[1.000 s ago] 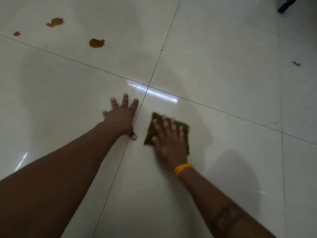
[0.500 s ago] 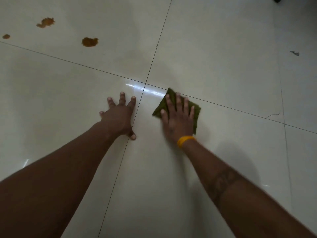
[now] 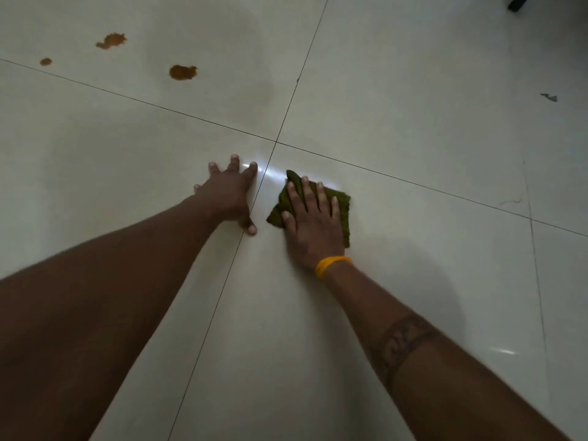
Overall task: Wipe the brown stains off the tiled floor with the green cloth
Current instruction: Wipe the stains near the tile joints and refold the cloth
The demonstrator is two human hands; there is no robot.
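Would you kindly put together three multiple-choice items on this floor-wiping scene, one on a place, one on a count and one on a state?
1. Where do the brown stains lie relative to the folded green cloth?
A. Under it
B. On the far tile to the left
C. Near the right forearm

2. How many brown stains show on the glossy white tiled floor?
A. One
B. Three
C. Five

3. How does the right hand meet the cloth?
A. Pressed flat, fingers straight
B. Bunched in a fist
C. Hovering above it

Answers: 1 B, the stains sit beyond the grout line, upper left. 2 B, three separate blotches show. 3 A, straight fingers lie spread on the cloth.
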